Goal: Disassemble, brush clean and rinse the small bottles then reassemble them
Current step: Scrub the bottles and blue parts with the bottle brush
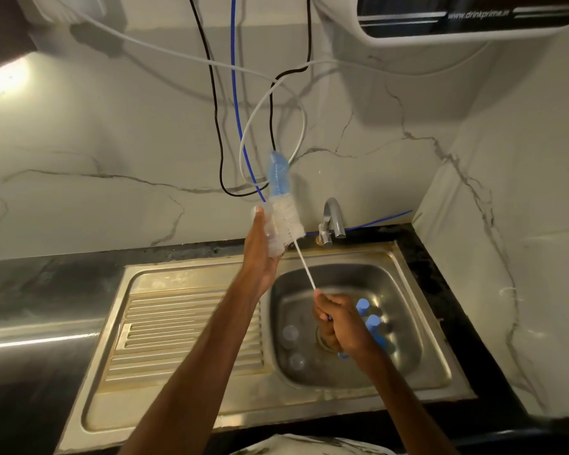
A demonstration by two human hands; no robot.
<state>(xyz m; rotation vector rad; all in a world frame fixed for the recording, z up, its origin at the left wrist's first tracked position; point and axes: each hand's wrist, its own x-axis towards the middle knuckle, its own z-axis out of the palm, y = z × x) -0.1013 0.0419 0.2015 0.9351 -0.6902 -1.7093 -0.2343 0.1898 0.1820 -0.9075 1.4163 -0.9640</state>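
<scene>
My left hand is raised above the sink's left rim and holds a small clear bottle, fingers curled round it. A bottle brush with white bristles and a blue tip lies right beside the bottle, its blue tip pointing up past it. My right hand grips the brush's thin white handle low over the sink bowl. In the bowl lie two clear bottles at the left and several blue caps at the right, partly hidden by my right hand.
A steel tap stands behind the bowl. The ribbed drainboard lies to the left, set in a dark counter. Black, blue and white cables hang down the marble wall. A white water purifier is mounted top right.
</scene>
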